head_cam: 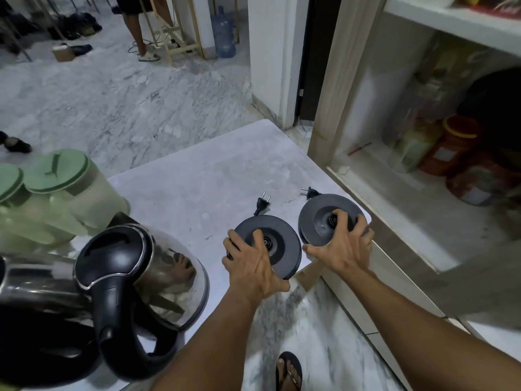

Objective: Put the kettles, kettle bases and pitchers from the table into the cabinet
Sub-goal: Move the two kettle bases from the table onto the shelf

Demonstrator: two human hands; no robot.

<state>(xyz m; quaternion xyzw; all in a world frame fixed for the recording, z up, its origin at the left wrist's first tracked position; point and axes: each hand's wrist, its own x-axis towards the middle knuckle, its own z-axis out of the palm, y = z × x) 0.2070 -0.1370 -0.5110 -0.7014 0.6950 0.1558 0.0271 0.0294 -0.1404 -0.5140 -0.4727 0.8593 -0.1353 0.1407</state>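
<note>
Two round black kettle bases lie near the right front corner of the white table (pixel 197 179). My left hand (pixel 251 261) grips the near edge of the left kettle base (pixel 284 249), whose plug (pixel 262 203) points away. My right hand (pixel 344 249) grips the right kettle base (pixel 318 218), which is tilted up at the table's edge. A steel kettle (pixel 146 275) with a black lid and handle stands at the near left, and a second steel kettle (pixel 36 292) is partly cut off beside it. Two pale green pitchers (pixel 70 190) stand behind them.
The open cabinet (pixel 400 210) is at the right, its lower shelf holding jars and containers (pixel 451 148) toward the back. A wooden cabinet frame (pixel 329 108) borders the table's far right corner. A person's legs (pixel 141 32) stand far across the marble floor.
</note>
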